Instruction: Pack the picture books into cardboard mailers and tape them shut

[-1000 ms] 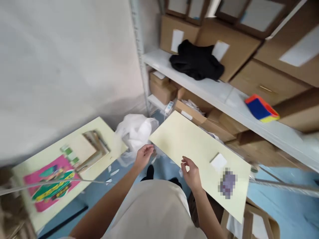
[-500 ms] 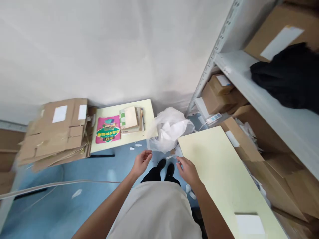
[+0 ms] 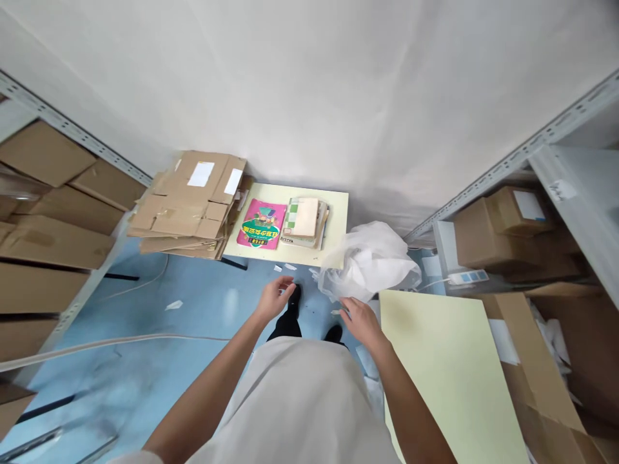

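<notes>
My left hand [image 3: 275, 298] hangs in the air over the floor with nothing in it, its fingers curved and apart from the thumb. My right hand [image 3: 358, 318] is likewise empty, fingers loosely bent, just below a translucent white plastic bag [image 3: 372, 261] and beside the right table's corner. Ahead, on a pale yellow-green table [image 3: 334, 219], lie a pink booklet [image 3: 262, 225] with a green oval and a small stack of books [image 3: 302, 220]. Neither hand touches these things.
Flattened cardboard boxes [image 3: 188, 206] are piled at the left of the far table. A second pale table [image 3: 445, 361] stands at my right. Shelves with cartons [image 3: 53, 238] flank both sides. A power strip [image 3: 468, 278] sits by the right shelf. A cable [image 3: 120, 341] crosses above the blue floor, where paper scraps lie.
My view has swung left and I have stepped forward, one foot ahead of the other. The far table now sits nearer the middle. Both hands stay empty in much the same pose.
</notes>
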A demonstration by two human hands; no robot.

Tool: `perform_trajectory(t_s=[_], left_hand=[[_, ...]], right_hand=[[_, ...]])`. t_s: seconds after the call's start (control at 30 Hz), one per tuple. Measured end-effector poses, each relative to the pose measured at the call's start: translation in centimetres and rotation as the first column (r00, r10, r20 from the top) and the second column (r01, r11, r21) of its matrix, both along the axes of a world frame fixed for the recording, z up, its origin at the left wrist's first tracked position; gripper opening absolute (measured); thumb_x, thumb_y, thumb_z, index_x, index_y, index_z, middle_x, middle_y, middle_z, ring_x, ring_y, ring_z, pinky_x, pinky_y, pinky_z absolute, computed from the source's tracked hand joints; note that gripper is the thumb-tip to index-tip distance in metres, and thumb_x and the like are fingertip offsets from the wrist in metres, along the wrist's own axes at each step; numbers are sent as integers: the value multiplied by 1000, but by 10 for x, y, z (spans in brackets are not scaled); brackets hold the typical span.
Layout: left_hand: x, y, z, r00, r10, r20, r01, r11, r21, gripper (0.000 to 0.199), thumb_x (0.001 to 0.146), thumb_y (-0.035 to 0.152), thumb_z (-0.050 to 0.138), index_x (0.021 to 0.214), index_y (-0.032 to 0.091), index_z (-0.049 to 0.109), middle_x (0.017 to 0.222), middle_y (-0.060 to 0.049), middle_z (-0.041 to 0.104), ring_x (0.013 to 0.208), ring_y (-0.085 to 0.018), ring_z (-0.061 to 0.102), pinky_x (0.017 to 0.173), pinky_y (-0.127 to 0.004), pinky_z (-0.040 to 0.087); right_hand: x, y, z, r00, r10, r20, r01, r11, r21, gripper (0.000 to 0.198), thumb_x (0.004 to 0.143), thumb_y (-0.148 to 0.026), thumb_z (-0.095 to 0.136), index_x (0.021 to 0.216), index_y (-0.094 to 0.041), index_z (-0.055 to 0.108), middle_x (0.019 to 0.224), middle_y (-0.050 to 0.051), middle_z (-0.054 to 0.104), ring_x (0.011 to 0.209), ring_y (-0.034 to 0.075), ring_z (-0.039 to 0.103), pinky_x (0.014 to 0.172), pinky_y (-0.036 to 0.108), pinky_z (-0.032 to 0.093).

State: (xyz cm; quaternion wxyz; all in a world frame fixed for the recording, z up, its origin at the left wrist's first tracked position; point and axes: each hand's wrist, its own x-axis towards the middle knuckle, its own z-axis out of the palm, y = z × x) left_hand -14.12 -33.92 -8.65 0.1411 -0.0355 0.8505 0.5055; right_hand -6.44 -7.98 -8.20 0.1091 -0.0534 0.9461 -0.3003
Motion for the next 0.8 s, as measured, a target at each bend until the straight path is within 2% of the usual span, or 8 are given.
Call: perform_trajectory(t_s=[0.13, 0.23, 0.37, 0.47, 0.57, 0.7, 0.8], left_hand=[[-36, -22, -17, 999, -22, 30, 23, 999, -29, 37, 78, 45, 56, 100, 17, 66, 99, -12, 72, 89, -25, 68, 77, -39, 53], [-71, -45, -33, 999, -49, -4, 48, 992, -114, 35, 78, 41, 56, 102, 17, 67, 105, -13, 70, 96, -27, 65, 85, -43, 52], [-120, -87, -53, 995, -56, -83, 34, 969, -246, 33, 79, 38, 56, 103, 17, 67, 111, -14, 67, 110, -30, 60, 98, -46, 45], [-152, -122, -68, 996, -53, -68, 27, 941, -337, 37, 79, 36, 57, 109, 16, 65, 119, -16, 63, 119, -33, 55, 103, -47, 42], [-177, -148, -81, 998, -65, 20, 67, 910, -409, 50, 80, 36, 57, 125, 15, 55, 135, -19, 53, 131, -35, 43, 105, -49, 39], [-199, -163, -97, 988, -37, 151, 105, 876, -470, 64, 84, 36, 54, 140, 11, 38, 149, -23, 34, 140, -36, 29, 105, -51, 37], [-209, -165, -108, 976, -8, 217, 110, 879, -464, 61, 84, 34, 53, 139, 12, 40, 147, -23, 37, 137, -36, 35, 104, -50, 38]], right_hand=[[-40, -33, -7, 995, 90, 48, -92, 994, 58, 32, 89, -21, 49, 118, -22, 63, 109, 10, 69, 100, 25, 65, 86, 35, 48], [-74, -63, -11, 990, 114, 81, -120, 989, 84, 32, 89, -20, 49, 118, -22, 62, 110, 10, 69, 103, 24, 64, 89, 34, 48], [-118, -112, -20, 976, 151, 159, -170, 979, 111, 31, 88, -20, 50, 116, -18, 64, 109, 13, 69, 104, 27, 64, 89, 37, 49], [-146, -150, -32, 955, 171, 244, -201, 974, 106, 33, 86, -20, 53, 118, -18, 64, 108, 14, 69, 104, 29, 64, 88, 38, 49], [-168, -181, -50, 946, 148, 289, -160, 987, 18, 43, 84, -21, 56, 127, -20, 57, 118, 13, 67, 112, 28, 62, 94, 39, 47], [-193, -212, -75, 939, 62, 338, -23, 993, -119, 57, 81, -25, 59, 136, -17, 47, 139, 16, 52, 131, 28, 48, 107, 43, 38], [-211, -231, -92, 918, -35, 395, 105, 982, -157, 71, 76, -30, 65, 141, -15, 39, 143, 18, 45, 136, 30, 40, 108, 46, 36]])
